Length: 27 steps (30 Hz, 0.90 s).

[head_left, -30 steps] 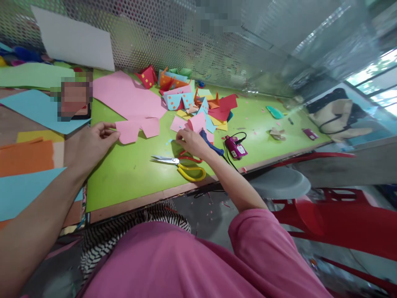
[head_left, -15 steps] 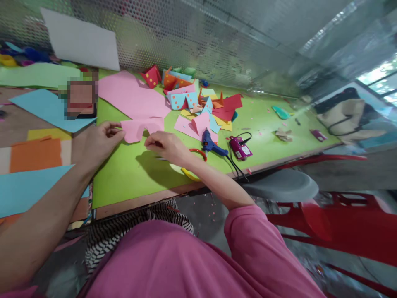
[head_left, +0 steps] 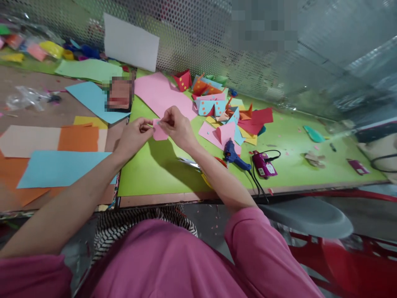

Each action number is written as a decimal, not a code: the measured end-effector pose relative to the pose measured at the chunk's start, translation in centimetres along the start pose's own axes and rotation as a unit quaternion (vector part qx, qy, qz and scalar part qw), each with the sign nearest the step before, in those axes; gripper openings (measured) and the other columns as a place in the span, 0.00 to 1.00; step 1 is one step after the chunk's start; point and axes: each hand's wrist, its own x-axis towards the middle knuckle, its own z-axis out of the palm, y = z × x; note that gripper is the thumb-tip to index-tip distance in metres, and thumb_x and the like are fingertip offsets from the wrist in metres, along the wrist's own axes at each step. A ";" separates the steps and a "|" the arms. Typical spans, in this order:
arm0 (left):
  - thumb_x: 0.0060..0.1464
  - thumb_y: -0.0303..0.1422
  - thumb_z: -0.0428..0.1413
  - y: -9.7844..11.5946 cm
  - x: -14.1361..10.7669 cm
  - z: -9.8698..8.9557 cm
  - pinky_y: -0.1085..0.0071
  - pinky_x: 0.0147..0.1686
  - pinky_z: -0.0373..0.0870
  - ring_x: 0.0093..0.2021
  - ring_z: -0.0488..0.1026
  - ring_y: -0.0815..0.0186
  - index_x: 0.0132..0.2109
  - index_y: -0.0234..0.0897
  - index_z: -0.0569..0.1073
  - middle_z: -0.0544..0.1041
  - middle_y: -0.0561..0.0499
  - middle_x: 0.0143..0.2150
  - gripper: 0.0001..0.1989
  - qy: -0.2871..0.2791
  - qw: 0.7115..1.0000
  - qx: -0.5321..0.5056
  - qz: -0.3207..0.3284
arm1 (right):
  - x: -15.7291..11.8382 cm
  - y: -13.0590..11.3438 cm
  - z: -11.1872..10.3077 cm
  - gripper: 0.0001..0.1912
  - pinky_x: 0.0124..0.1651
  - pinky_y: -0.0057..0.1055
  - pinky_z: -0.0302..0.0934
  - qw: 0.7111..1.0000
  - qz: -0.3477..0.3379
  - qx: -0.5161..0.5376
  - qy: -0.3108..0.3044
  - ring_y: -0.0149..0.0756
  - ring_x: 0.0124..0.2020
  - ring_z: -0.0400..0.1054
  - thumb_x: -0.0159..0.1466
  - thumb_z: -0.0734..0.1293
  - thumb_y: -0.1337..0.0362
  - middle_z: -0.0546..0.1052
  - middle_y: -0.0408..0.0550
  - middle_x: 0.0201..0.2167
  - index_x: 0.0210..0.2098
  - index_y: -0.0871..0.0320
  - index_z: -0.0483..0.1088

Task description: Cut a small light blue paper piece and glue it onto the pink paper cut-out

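Observation:
A small pink paper cutout (head_left: 160, 131) is held over the green table between my two hands. My left hand (head_left: 136, 134) pinches its left edge. The fingers of my right hand (head_left: 178, 126) are closed on its upper right part and hide some of it; I cannot tell whether the paper is folded. Scissors (head_left: 190, 163) with red and yellow handles lie partly under my right forearm. Right of that arm rests a blue glue gun (head_left: 235, 155), next to a purple box (head_left: 264, 165) with a black cord.
A large pink sheet (head_left: 164, 93) lies behind my hands. Decorated paper pieces, among them a light blue one (head_left: 211, 107), are heaped at the back. Blue paper (head_left: 65, 167) and orange paper (head_left: 79, 139) cover the left table. A grey stool (head_left: 307, 217) stands by the front edge.
My right hand has moved up onto the pink paper and now grips it. Less of the cutout shows, and its notch is out of sight. The view has swung left.

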 end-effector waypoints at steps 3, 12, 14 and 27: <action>0.51 0.34 0.56 0.4 -0.2 0.0 0.71 0.36 0.70 0.36 0.77 0.63 0.45 0.38 0.77 0.82 0.50 0.36 0.14 0.002 1.000 0.011 0.004 | 0.1 0.0 0.7 0.11 0.36 0.29 0.59 1.000 0.017 -0.020 0.009 0.31 0.30 0.65 0.65 0.65 0.64 0.70 0.38 0.30 0.36 0.51 0.55; 0.52 0.32 0.56 0.7 -0.5 0.1 0.70 0.41 0.72 0.41 0.79 0.61 0.45 0.38 0.76 0.83 0.49 0.38 0.12 -0.006 1.000 0.000 0.014 | -0.2 -0.4 0.7 0.11 0.34 0.32 0.57 0.994 0.025 -0.100 0.022 0.33 0.28 0.65 0.67 0.65 0.62 0.69 0.38 0.28 0.36 0.51 0.55; 0.53 0.33 0.56 0.7 -0.5 0.0 0.70 0.41 0.72 0.41 0.79 0.61 0.45 0.38 0.76 0.83 0.49 0.38 0.12 -0.009 1.000 -0.002 0.020 | -0.2 -0.7 0.7 0.08 0.36 0.33 0.58 0.990 0.030 -0.138 0.022 0.35 0.30 0.66 0.68 0.64 0.62 0.71 0.40 0.29 0.38 0.51 0.58; 0.53 0.35 0.58 0.5 -0.6 0.2 0.70 0.40 0.72 0.40 0.78 0.61 0.45 0.39 0.77 0.83 0.50 0.38 0.12 -0.002 1.000 -0.012 0.022 | -0.7 -0.1 -1.0 0.04 0.41 0.34 0.61 0.984 -0.046 -0.163 0.051 0.37 0.40 0.67 0.68 0.65 0.65 0.74 0.45 0.38 0.43 0.54 0.65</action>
